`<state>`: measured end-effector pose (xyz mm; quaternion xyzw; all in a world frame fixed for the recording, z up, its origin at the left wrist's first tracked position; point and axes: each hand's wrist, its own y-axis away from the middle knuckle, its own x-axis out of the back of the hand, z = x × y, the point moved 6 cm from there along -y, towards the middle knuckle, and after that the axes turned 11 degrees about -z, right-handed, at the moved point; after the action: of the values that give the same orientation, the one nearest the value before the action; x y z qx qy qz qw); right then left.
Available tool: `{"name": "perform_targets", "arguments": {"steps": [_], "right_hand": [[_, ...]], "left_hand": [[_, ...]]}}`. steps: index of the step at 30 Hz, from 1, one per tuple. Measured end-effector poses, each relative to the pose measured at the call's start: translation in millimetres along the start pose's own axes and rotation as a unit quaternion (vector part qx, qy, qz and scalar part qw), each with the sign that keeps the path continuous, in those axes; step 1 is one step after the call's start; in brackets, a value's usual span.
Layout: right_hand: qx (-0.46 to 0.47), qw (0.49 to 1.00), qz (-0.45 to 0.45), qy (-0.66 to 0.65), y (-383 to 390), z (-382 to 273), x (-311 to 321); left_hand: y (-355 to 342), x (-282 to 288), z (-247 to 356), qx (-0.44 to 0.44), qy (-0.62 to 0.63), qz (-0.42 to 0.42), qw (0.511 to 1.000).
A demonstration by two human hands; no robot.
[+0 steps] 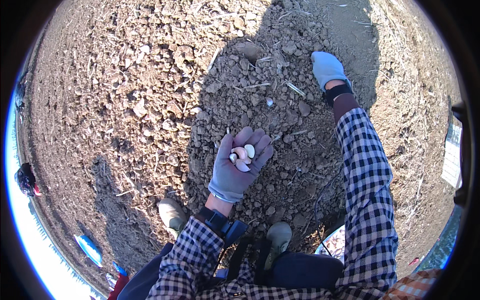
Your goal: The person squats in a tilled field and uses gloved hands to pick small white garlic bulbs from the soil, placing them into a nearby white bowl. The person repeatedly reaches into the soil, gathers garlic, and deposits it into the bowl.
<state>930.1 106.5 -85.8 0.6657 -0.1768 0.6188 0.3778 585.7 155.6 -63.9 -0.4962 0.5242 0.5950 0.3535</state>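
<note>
My left hand [235, 167], in a grey glove, is cupped palm up above the soil and holds several garlic cloves [241, 156]. To the right and farther out, my right hand [327, 68], in a light blue-grey glove, is low over the cloddy soil [280, 55]. Its fingers are drawn together and point down and away; whatever they may hold is hidden beneath the glove. One loose garlic clove [269, 101] lies on the ground between the two hands.
A basin of garlic cloves [336, 244] stands beside my right leg, partly covered by my sleeve. My boots [278, 235] are on the soil. A blue basin [90, 250] lies at lower left, and a dark-clad person [25, 179] is at the far left. Straw pieces [295, 89] are scattered about.
</note>
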Motion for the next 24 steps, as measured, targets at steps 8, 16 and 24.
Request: {"name": "perform_targets", "arguments": {"steps": [8, 16, 24], "right_hand": [[0.322, 0.853, -0.009, -0.41, 158, -140, 43], [0.335, 0.901, -0.115, -0.25, 194, -195, 17], [0.03, 0.729, -0.039, -0.683, 80, -55, 21]], "left_hand": [[15, 7, 19, -0.032, 0.02, 0.041, 0.998], [18, 17, 22, -0.039, -0.028, 0.055, 0.997], [13, 17, 12, -0.002, -0.015, 0.04, 0.999]]}}
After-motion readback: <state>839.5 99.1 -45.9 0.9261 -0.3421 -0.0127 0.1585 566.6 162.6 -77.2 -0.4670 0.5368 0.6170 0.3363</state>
